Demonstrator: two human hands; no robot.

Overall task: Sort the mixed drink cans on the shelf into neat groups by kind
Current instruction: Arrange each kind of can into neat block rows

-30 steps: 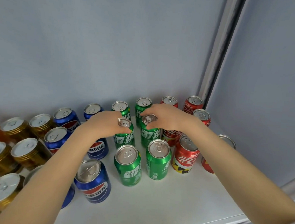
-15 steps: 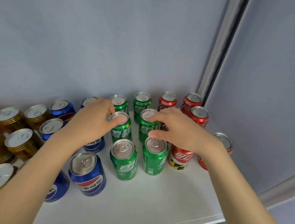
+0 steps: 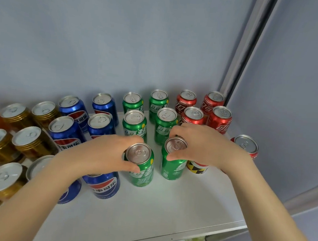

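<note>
While both front cans are standing upright on the shelf [image 3: 166,207], I'm wrapping the left hand [image 3: 101,153] round the left green can [image 3: 140,168] and the right hand [image 3: 206,145] round the right green can [image 3: 173,165], fingers [image 3: 133,138] pinching each near the rim. Green rows [image 3: 134,124] are sitting just beyond the fingers, straight back. Each hand is lining up with its own column, so I'm judging that a short push away is coming.

Soft even daylight, faint shadows, wide-angle bending at edges
</note>
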